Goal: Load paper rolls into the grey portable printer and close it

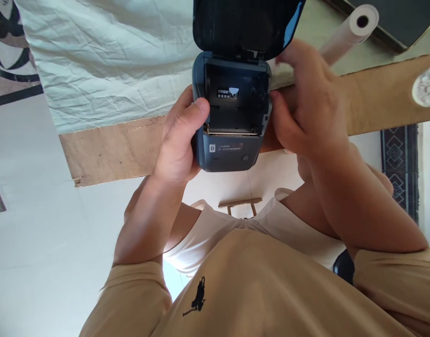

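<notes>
A dark blue label printer [232, 152] is held over the table's near edge, its front panel with the power button towards me. Its black lid [236, 28] stands raised, and the paper bay [236, 110] shows no roll, only a small printed sticker on its floor. My left hand [181, 135] grips the printer's left side, with the thumb over the rim. At the right side is my right hand [309, 98], thumb tip against the casing and index finger stretched towards the lid's hinge, somewhat blurred. A gap shows between thumb and index finger; its other fingers are mostly hidden.
A pale, wrinkled cloth [113, 61] covers part of the wooden table [113, 152]. A white paper roll [348, 35] lies at the upper right beside a dark flat object [404, 18]. Clear crumpled plastic or glass [427, 86] sits at the right edge. Below stands a small wooden stool [240, 203].
</notes>
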Tool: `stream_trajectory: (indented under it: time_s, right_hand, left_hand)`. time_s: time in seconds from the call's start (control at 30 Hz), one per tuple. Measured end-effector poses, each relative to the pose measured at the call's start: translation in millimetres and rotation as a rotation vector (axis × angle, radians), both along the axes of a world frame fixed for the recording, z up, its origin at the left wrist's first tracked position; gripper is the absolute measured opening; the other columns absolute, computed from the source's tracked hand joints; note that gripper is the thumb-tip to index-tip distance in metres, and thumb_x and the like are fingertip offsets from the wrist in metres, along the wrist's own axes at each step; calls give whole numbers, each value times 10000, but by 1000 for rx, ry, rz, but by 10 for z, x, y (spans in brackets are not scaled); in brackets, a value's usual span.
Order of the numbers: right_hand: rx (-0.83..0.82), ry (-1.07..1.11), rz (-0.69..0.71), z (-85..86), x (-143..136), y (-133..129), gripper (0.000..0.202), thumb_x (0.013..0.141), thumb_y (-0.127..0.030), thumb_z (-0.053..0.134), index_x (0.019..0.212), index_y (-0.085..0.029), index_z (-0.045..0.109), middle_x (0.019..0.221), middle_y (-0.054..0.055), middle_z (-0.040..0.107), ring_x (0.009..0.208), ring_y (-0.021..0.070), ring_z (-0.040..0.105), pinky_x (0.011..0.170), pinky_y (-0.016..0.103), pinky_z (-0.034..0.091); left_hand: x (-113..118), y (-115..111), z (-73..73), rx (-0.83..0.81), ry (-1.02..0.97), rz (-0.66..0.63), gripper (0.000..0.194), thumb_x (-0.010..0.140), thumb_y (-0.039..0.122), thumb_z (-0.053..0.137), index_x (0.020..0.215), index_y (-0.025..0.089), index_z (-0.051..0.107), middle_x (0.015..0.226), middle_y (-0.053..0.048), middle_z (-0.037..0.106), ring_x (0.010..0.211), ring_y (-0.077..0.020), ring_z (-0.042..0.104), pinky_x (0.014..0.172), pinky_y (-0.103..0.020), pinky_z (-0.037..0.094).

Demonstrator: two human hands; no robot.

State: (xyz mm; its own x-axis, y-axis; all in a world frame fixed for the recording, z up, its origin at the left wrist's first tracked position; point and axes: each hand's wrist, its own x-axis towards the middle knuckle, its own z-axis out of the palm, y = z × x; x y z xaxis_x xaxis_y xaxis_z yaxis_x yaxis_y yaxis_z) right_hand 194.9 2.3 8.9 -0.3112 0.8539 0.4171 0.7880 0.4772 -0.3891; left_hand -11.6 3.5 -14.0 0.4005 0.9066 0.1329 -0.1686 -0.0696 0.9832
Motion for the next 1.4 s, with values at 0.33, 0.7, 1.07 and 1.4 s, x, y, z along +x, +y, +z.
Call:
stream_trajectory:
  time_s: [0.33,0.7,1.07,1.4]
  right_hand:
    - [-54,-82,-52,-8,-39,12,417,815,-224,471,1213,-159,577,1177,102,619,1030,205,605,838,334,498]
    - [-125,-181,-70,-4,-60,9,317,823,-234,456,1116,-191,569,1019,101,616,914,235,585,767,357,450]
    - [-231,-188,-69,-2,-77,45,559,836,-233,440,1393,-240,483,1293,69,565,1171,295,536,997,447,450]
    - [-261,-238,-91,4,-109,39,518,880,-309,416,1394,-348,464,1352,31,541,1212,324,461,993,496,414]
  left_hand:
    - [-2,-9,-1,-153,-223,9,187,850,448,455,906,329,589,963,-19,697,1035,-288,701,661,-383,549]
    - [12,-7,35,-234,-200,65,223,782,482,514,920,345,624,914,-25,703,1031,-307,693,640,-403,536]
    - [17,-24,51,-227,-206,62,209,811,467,492,932,354,620,905,-13,714,1086,-311,682,655,-417,553]
    - [15,-5,68,-149,-227,86,386,858,484,328,903,326,676,1003,6,727,1134,-310,677,696,-435,587]
